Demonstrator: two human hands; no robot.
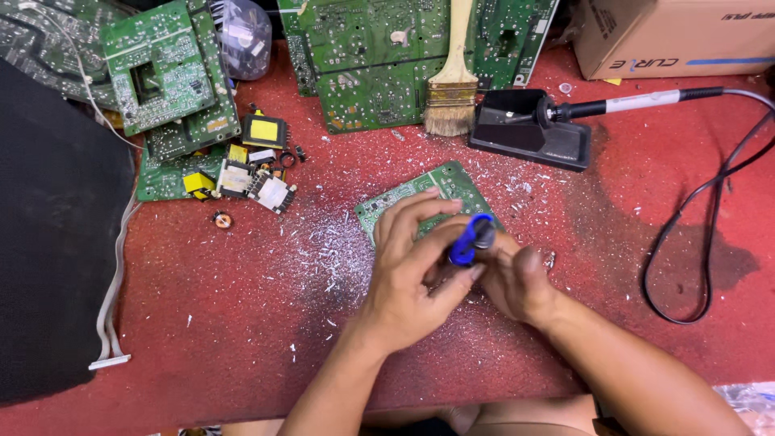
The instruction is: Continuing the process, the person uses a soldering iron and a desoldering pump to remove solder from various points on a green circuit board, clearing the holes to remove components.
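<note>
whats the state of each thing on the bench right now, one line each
left hand: closed around the blue tool
right hand: gripping the same tool from the other side
blue tool: held above the small circuit board
small circuit board: flat on the red mat, partly under the hands
soldering iron: parked in its black stand
paintbrush: lying on a large board, untouched
cardboard box: closed

Two bare forearms, sleeveless, no gloves or jewellery.
</note>
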